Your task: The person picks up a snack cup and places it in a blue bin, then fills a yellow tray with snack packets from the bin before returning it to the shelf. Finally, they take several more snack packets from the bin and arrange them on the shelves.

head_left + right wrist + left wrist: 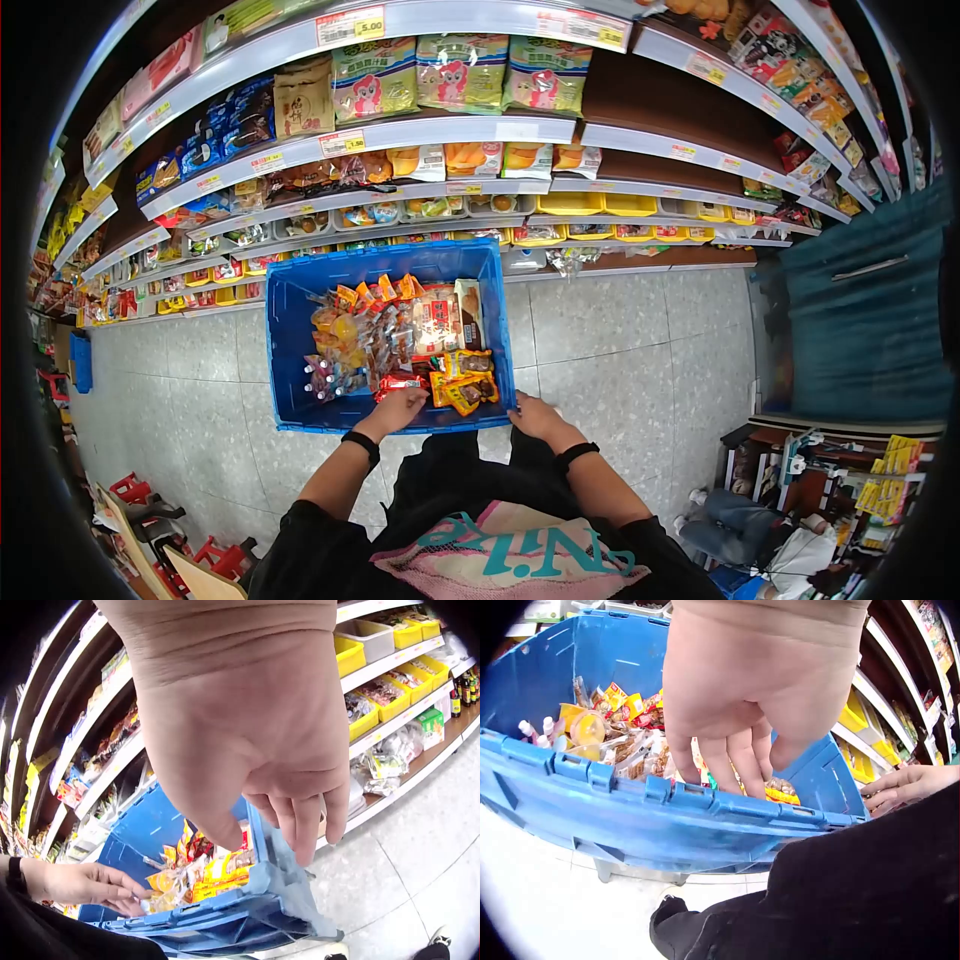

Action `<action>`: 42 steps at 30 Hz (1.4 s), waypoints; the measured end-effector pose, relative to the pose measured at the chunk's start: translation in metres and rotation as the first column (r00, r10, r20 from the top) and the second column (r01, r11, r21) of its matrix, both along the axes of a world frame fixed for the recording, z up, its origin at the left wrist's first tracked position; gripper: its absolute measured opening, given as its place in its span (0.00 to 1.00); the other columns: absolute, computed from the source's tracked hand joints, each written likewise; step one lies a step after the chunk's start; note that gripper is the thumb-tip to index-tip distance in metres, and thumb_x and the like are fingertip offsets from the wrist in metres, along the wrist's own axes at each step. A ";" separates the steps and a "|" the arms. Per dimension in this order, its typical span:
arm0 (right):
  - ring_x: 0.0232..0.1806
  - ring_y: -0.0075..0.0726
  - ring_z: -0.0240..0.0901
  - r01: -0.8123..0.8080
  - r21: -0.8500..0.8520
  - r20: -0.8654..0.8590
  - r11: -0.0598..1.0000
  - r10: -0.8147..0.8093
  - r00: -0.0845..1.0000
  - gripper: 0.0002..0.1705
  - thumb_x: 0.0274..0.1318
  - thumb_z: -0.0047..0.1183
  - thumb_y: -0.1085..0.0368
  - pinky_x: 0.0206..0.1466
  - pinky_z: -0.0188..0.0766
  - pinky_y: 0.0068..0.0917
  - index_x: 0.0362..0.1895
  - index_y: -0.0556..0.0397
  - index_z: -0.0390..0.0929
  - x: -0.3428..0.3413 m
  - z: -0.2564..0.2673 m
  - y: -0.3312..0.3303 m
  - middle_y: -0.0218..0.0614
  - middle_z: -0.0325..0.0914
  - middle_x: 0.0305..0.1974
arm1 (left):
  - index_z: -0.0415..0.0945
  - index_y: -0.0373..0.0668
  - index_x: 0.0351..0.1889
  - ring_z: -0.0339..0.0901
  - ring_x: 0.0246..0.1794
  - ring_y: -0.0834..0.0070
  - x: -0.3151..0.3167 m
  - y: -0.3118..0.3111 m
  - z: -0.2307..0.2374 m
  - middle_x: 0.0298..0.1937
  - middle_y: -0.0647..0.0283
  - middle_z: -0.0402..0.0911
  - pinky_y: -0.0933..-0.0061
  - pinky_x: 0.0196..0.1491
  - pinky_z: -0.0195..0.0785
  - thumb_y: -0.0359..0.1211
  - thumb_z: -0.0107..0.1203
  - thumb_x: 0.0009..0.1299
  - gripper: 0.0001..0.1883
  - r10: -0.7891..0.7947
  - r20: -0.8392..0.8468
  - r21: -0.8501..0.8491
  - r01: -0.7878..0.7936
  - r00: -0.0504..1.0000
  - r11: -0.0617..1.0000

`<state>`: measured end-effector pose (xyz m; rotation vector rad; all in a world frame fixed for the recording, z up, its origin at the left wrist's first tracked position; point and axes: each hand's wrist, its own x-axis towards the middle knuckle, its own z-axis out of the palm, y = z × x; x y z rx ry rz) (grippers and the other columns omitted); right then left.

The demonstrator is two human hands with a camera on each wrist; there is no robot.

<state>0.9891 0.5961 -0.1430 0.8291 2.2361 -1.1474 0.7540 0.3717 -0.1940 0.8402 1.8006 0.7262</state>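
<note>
A blue crate [385, 258] holds snack packets. My left hand [400, 408] reaches over its near wall, fingertips at a red packet [398, 382]; in the left wrist view this hand [757, 697] has its fingers loosely extended downward, partly hidden behind the rim [727, 802]. Yellow packets [466, 392] lie right of it. My right hand [542, 418] holds the crate's near right corner. Seen from the right wrist, that hand [247, 742] straddles the side wall [259, 836], thumb on the inner side and fingers outside.
Stocked shelves [450, 130] curve along the far side, with yellow bins [570, 204] low down. Grey tiled floor [620, 340] surrounds the crate. A teal curtain [865, 310] hangs at right; another person's legs [735, 525] show at lower right.
</note>
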 end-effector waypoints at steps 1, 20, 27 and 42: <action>0.49 0.60 0.73 -0.002 -0.001 0.009 1.000 0.002 1.000 0.29 0.57 0.50 0.57 0.54 0.70 0.47 0.56 0.66 0.65 -0.001 -0.001 -0.002 0.59 0.75 0.48 | 0.76 0.39 0.51 0.81 0.41 0.69 -0.007 0.007 -0.004 0.40 0.58 0.83 0.70 0.47 0.72 0.33 0.51 0.72 0.13 0.012 -0.011 0.034 -0.012 1.000 0.999; 0.43 0.62 0.76 0.195 0.121 0.139 0.973 -0.211 0.968 0.35 0.55 0.52 0.58 0.47 0.74 0.46 0.63 0.64 0.60 -0.011 0.017 -0.026 0.63 0.75 0.44 | 0.52 0.38 0.68 0.60 0.66 0.51 -0.087 0.130 -0.124 0.66 0.45 0.60 0.56 0.64 0.59 0.37 0.55 0.64 0.36 0.082 -0.401 -0.298 -0.215 0.912 0.930; 0.40 0.62 0.76 0.237 0.157 0.064 0.959 -0.249 0.966 0.34 0.56 0.52 0.58 0.44 0.74 0.46 0.63 0.65 0.61 -0.011 0.017 -0.030 0.60 0.77 0.40 | 0.27 0.41 0.74 0.58 0.69 0.53 -0.075 0.130 -0.174 0.74 0.48 0.47 0.47 0.65 0.55 0.39 0.55 0.65 0.50 0.216 -0.267 -0.314 -0.297 0.939 0.902; 0.43 0.55 0.76 0.254 0.180 0.007 0.950 -0.259 0.966 0.35 0.55 0.53 0.60 0.46 0.74 0.42 0.63 0.66 0.59 -0.011 0.019 -0.033 0.54 0.76 0.43 | 0.54 0.35 0.69 0.60 0.69 0.57 -0.104 0.132 -0.157 0.67 0.47 0.63 0.56 0.67 0.52 0.69 0.46 0.61 0.52 -0.075 -0.238 -0.707 -0.120 0.968 0.697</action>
